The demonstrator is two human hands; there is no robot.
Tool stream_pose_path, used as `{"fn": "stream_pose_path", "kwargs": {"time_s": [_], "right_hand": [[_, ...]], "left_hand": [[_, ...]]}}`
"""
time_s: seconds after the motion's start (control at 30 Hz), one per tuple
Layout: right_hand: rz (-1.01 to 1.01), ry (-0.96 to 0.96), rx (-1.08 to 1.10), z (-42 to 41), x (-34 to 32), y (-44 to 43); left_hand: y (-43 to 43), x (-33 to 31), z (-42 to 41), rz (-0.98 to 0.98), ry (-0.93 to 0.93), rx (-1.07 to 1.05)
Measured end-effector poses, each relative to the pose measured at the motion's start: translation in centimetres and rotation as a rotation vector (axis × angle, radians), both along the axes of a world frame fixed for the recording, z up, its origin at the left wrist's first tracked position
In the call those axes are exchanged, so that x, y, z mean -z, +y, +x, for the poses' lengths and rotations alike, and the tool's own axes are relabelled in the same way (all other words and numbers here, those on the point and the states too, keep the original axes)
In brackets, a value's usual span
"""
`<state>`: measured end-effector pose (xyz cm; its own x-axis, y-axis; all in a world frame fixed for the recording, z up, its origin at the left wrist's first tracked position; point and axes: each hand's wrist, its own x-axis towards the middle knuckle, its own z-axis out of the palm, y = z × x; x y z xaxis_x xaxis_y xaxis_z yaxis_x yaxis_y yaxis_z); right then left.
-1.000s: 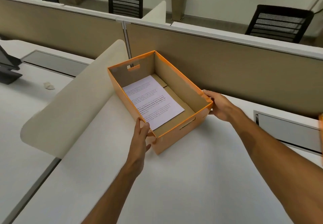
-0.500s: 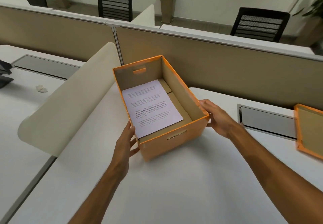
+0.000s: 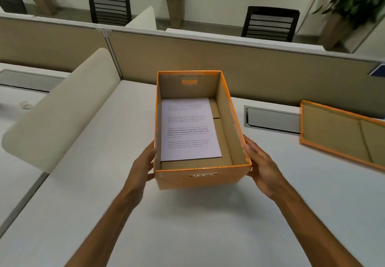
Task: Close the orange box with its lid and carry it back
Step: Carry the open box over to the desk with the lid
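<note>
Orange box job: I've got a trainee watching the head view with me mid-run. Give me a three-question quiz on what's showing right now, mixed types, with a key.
1. True or false: the lid is already fitted on the orange box.
2. Multiple choice: what lies on the box floor? A) a printed sheet of paper B) a stapler C) nothing
3. Short answer: where do the left hand and right hand touch the box?

Key
1. False. The lid lies inside-up on the desk to the box's right, apart from it.
2. A. The printed sheet of paper lies flat, toward the left wall.
3. One on each long side wall, near the front corners.
</note>
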<state>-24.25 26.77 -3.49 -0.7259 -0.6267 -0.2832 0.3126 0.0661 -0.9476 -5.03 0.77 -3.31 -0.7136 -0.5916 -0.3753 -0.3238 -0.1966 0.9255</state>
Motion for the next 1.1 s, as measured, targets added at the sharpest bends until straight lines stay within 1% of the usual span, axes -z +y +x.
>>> {"fn": "stream_pose_path", "kwargs": {"time_s": [0.27,0.5,0.77,1.1], "right_hand": [[-0.013,-0.022,0.074,4.8,-0.2,9.0],[-0.027,-0.061,0.152,9.4,0.1,14.7],[-0.028,-0.065,0.224,14.9,0.6,18.3],[0.002,-0.043,0.294,20.8,1.3,20.5]], "left_hand": [[7.2,-0.6,2.3,0.007,-0.025,0.065],[11.8,-0.7,5.0,0.002,-0.028,0.147],[14.5,0.0,8.9,0.014,-0.012,0.197],[16.7,1.4,13.6,0.024,-0.001,0.243]]}}
